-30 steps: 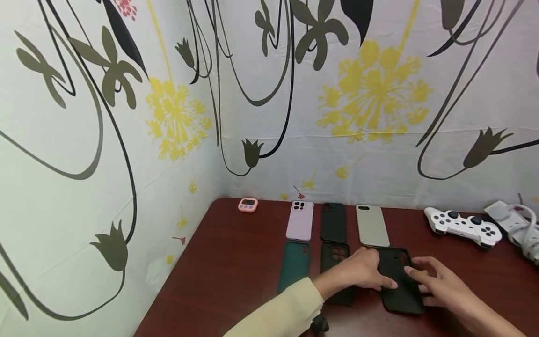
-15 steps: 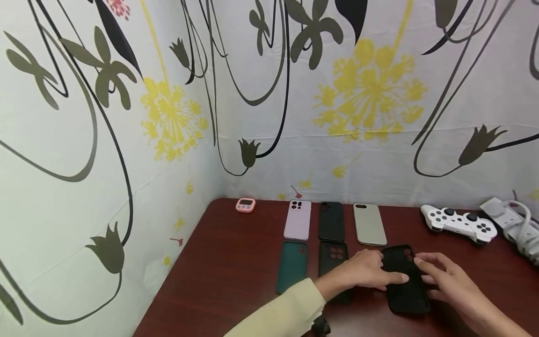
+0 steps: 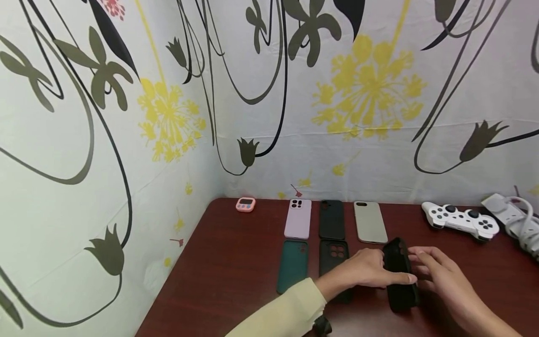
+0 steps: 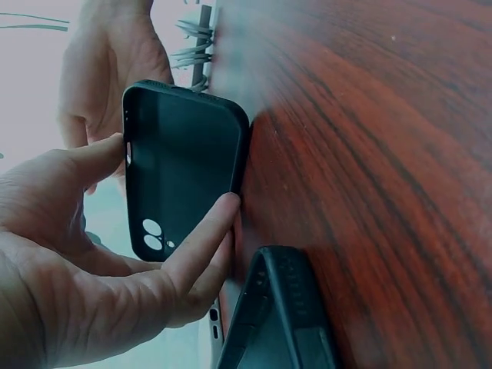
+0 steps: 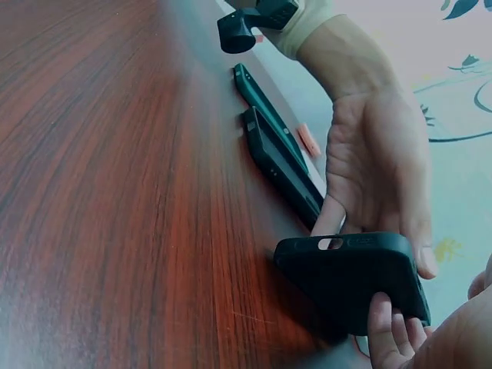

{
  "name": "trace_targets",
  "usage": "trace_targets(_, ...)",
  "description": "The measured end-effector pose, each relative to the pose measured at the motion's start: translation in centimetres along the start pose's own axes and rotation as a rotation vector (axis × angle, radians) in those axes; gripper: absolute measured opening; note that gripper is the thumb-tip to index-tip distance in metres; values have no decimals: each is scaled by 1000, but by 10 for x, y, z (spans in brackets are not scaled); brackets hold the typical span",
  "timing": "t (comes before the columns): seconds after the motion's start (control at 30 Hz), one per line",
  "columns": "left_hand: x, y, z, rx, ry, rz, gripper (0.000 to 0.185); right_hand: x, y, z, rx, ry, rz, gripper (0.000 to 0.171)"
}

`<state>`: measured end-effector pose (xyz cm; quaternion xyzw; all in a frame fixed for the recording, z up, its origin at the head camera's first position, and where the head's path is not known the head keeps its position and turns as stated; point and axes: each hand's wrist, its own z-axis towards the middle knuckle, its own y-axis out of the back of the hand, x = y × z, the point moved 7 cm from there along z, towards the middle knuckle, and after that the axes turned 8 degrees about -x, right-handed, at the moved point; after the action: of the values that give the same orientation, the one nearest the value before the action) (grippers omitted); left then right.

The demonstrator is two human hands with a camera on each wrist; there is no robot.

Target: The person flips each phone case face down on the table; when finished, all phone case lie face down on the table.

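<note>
A black phone case point(image 3: 397, 276) stands tilted on its long edge, its hollow inside towards the left. My left hand point(image 3: 370, 269) grips it, thumb at one long edge and fingers at the other. In the left wrist view, the case point(image 4: 184, 161) shows camera holes near one corner. My right hand point(image 3: 440, 276) is at the case's right side; in the right wrist view its fingers point(image 5: 382, 315) touch the back of the case. Beside the left forearm lies another black phone case point(image 3: 334, 262), partly covered by that arm.
A teal case point(image 3: 292, 267) lies left of the black one. Behind are a lilac case point(image 3: 298, 220), a dark case point(image 3: 331, 220) and a grey-beige case point(image 3: 370, 222). A pink timer point(image 3: 245, 204), white game controller point(image 3: 460, 221) and white power strip point(image 3: 511, 220) line the table's back.
The black case, lying nearly flat earlier, has been tilted up onto its edge. My left thumb has moved right with it, and the right hand has shifted to its back.
</note>
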<state>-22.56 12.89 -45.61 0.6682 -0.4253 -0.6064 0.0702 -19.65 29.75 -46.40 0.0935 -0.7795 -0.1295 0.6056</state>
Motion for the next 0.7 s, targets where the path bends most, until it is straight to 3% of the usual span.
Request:
trace_targets(0.13, 2, 1, -1, 32, 10, -70, 31, 0, -4, 0, 5, -5, 8, 63)
trace_targets(0.3, 6, 4, -2, 109, 38, -237, 45, -2, -10, 1, 12, -3, 66, 53)
trace_targets(0.5, 12, 11, -4, 122, 42, -348, 55, -5, -20, 1, 27, 8, 184, 35)
trace_targets(0.7, 14, 20, -9, 117, 66, -611, 62, -10, -34, 4, 69, -56, 167, 49)
